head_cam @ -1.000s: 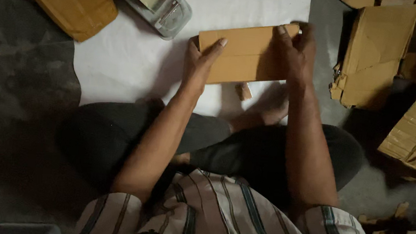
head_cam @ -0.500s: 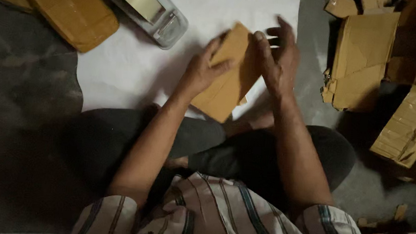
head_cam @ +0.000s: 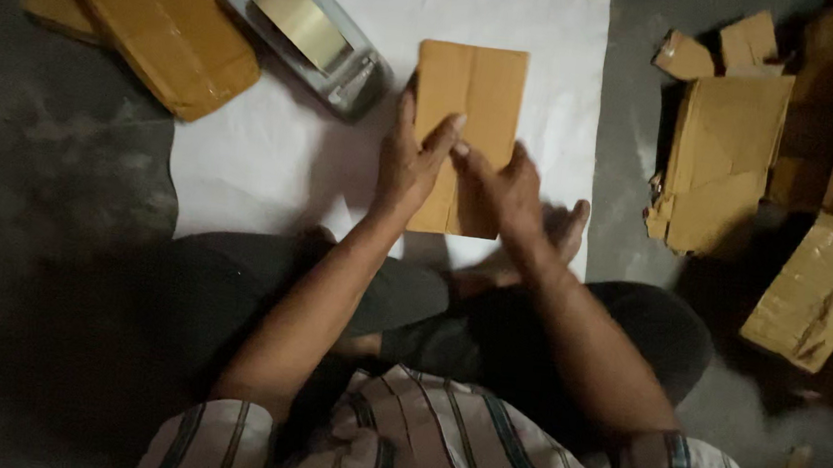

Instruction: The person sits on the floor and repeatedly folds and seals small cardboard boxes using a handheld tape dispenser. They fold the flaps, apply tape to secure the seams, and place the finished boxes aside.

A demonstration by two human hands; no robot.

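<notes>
A flat brown folded cardboard piece (head_cam: 473,98) lies lengthwise on a white sheet (head_cam: 272,161) in front of me. My left hand (head_cam: 411,158) rests on its left half with fingers spread. My right hand (head_cam: 503,186) presses on its lower middle, and the fingertips of both hands meet over the centre seam. I sit cross-legged, and a bare foot (head_cam: 568,227) shows just right of the piece.
A grey tape dispenser (head_cam: 308,34) with a tan roll lies on the sheet at upper left. Brown padded envelopes (head_cam: 154,20) are stacked on the dark floor at far left. Torn cardboard pieces and boxes (head_cam: 724,161) pile up at the right.
The cardboard piece has turned from crosswise, through a tilt in my hands, to lengthwise and flat on the sheet. Both hands moved from its ends onto its middle.
</notes>
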